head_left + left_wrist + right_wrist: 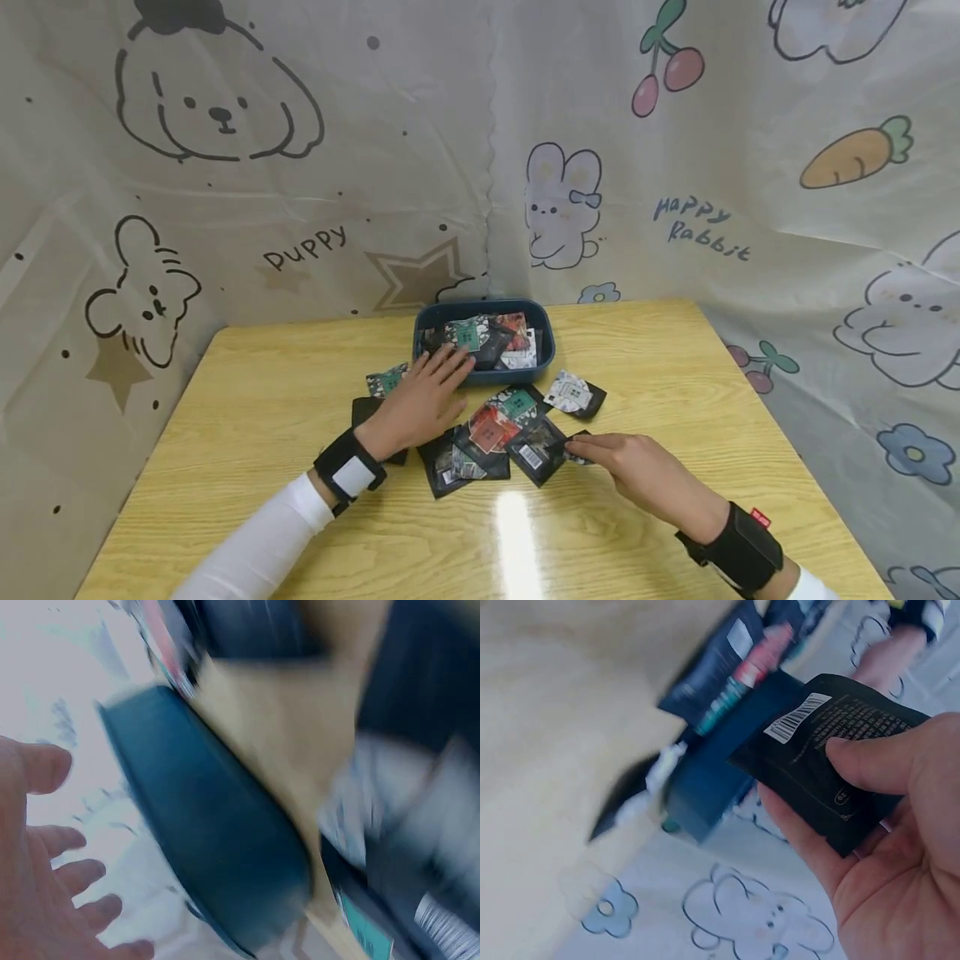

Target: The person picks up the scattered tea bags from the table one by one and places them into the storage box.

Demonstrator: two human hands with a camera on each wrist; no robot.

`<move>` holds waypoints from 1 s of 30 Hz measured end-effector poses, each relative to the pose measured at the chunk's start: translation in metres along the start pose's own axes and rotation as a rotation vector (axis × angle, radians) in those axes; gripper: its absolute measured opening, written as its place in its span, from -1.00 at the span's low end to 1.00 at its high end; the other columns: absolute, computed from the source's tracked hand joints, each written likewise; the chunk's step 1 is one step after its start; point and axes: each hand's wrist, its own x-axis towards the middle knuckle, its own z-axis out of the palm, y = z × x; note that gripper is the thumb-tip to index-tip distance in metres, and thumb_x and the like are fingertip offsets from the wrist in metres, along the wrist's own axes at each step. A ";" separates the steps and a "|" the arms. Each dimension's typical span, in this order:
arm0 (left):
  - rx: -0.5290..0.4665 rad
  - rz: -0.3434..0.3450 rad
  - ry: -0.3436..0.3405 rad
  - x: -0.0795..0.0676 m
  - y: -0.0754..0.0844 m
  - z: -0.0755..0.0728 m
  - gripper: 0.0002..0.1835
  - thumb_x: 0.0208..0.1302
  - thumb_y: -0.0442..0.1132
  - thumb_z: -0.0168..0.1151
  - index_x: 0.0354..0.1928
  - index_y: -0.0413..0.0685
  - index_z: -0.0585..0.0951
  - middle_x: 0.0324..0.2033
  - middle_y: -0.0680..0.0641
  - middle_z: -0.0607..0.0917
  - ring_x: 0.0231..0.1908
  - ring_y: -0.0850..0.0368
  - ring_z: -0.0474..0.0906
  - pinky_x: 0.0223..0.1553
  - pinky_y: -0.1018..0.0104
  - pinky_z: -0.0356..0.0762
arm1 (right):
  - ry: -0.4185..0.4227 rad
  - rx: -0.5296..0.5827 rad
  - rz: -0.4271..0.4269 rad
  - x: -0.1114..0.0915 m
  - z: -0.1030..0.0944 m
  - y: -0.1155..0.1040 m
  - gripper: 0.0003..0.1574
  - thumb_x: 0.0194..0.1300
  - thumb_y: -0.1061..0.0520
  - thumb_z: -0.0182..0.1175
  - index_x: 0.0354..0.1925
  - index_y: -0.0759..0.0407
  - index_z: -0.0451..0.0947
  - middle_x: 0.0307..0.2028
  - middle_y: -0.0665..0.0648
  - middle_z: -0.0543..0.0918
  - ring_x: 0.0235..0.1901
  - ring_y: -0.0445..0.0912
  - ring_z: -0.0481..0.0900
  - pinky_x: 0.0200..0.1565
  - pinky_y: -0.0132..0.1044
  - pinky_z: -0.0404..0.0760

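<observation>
My right hand (645,471) pinches a small black sachet (799,761) between thumb and fingers; its printed back with a barcode faces the right wrist camera. My left hand (420,400), fingers extended, is close to the front left of a dark blue bin (498,377) and holds nothing. Inside the bin lie several sachets, among them a green-label sachet (468,334). Between my hands, a loose pile on the table includes a red-label sachet (487,433) and a barcoded black sachet (537,454).
A white-label sachet (570,393) lies right of the pile, in front of the bin. Beside my left hand are a green-label sachet (384,382) and a black sachet (365,410). A cartoon-printed curtain (420,167) hangs behind the wooden table (247,400).
</observation>
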 end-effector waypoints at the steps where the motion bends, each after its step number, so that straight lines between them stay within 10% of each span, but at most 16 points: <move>1: -0.039 0.024 -0.017 -0.008 0.006 -0.002 -0.31 0.39 0.08 -0.08 0.43 0.08 -0.04 0.40 -0.11 -0.02 0.35 -0.05 -0.20 0.29 -0.10 -0.06 | 0.018 -0.002 0.002 0.002 -0.005 0.001 -0.28 0.00 0.55 0.16 0.10 0.05 0.50 -0.03 0.06 0.60 -0.14 -0.12 0.56 -0.24 -0.25 0.63; 12: -0.267 0.096 -0.362 -0.064 0.048 0.010 -0.23 0.26 0.19 0.06 0.42 0.28 -0.02 0.41 -0.06 -0.07 0.32 -0.22 -0.13 0.17 -0.22 0.18 | 0.199 -0.047 -0.050 0.061 -0.043 0.030 -0.19 -0.05 0.61 0.08 0.19 0.15 0.40 0.04 0.22 0.55 -0.08 0.04 0.53 -0.23 -0.09 0.63; 30: -0.171 0.086 -0.263 -0.085 0.049 0.006 -0.15 0.09 -0.53 0.16 0.40 0.11 0.10 0.33 -0.14 0.20 0.19 -0.01 0.26 -0.01 0.17 0.49 | 0.173 -0.007 -0.002 0.171 0.020 0.080 -0.39 0.28 0.41 -0.05 0.28 0.15 0.27 0.17 0.22 0.42 0.02 0.06 0.46 -0.06 -0.05 0.54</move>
